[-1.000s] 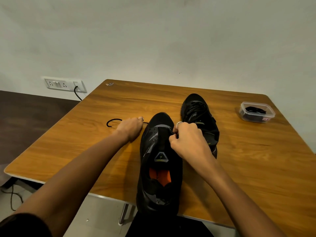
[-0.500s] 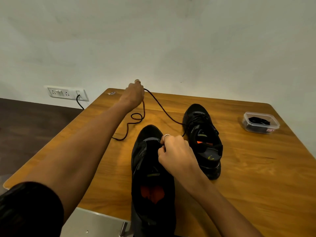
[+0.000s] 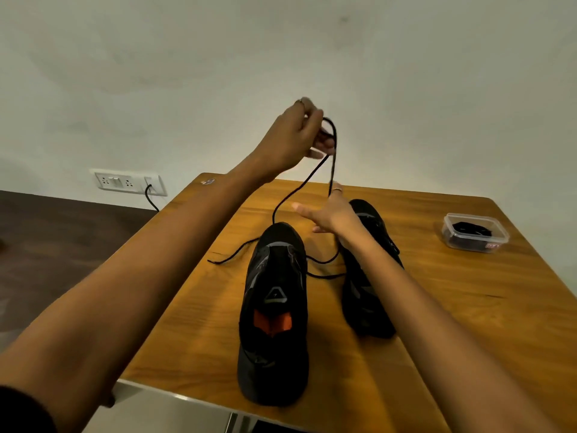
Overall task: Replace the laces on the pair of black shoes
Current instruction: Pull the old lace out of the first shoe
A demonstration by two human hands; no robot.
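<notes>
Two black shoes stand on the wooden table [image 3: 437,307]. The near shoe [image 3: 274,307] has an orange insole and no lace across its tongue. My right forearm partly covers the far shoe [image 3: 371,232]. My left hand [image 3: 296,135] is raised above the table and grips a loop of a black lace [image 3: 299,189]. One strand drops to the near shoe's toe, and the lace's end lies on the table to the left. My right hand [image 3: 331,214] reaches up over the shoes with spread, straight fingers, its index finger against the other hanging strand.
A clear plastic box [image 3: 474,234] with black laces inside sits at the table's right side. A wall socket [image 3: 125,181] with a plugged black cable is beyond the table's left corner. The table's front edge runs just under the near shoe's heel.
My left hand rose from the table's far side to high over the shoes, pulling the lace up. My right hand left the near shoe's tongue and reached up to the hanging strand.
</notes>
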